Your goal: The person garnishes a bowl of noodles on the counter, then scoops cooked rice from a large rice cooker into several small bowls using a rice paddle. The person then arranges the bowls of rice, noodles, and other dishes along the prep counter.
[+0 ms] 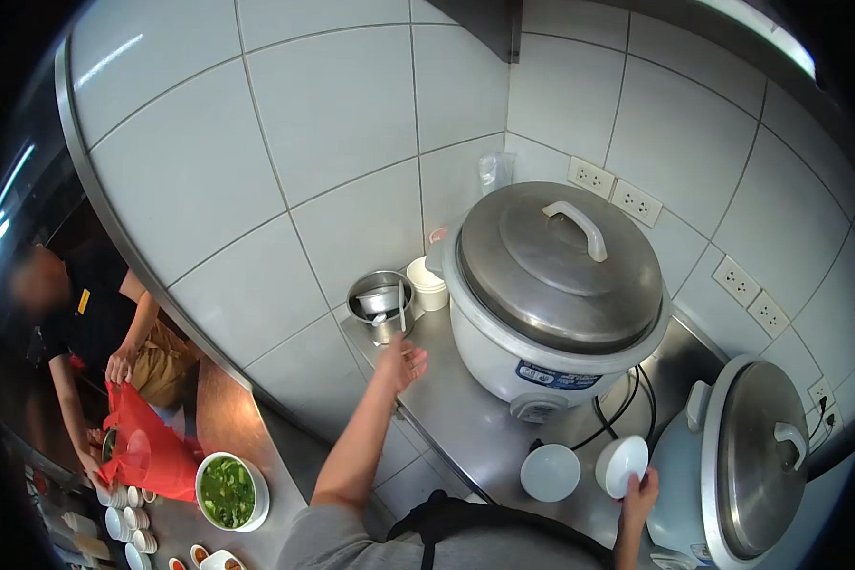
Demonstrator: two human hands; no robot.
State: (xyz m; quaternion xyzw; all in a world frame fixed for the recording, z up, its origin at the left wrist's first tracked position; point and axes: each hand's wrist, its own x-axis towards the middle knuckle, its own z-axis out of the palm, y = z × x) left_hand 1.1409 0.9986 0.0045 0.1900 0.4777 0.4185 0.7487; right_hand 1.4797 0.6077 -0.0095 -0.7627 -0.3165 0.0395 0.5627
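Note:
My left hand reaches out over the steel counter, its fingers apart and nothing in them. Just beyond it stands a metal pot with a smaller metal cup and a utensil handle inside. At the lower right, my right hand grips a small white bowl by its side, tilted. A second white bowl rests on the counter beside it. A large rice cooker with its metal lid on stands between and beyond my hands.
Another lidded rice cooker stands at the right. White paper cups sit beside the pot. Black cords lie on the counter. Left of the wall edge, a person handles a red bag near a bowl of green soup.

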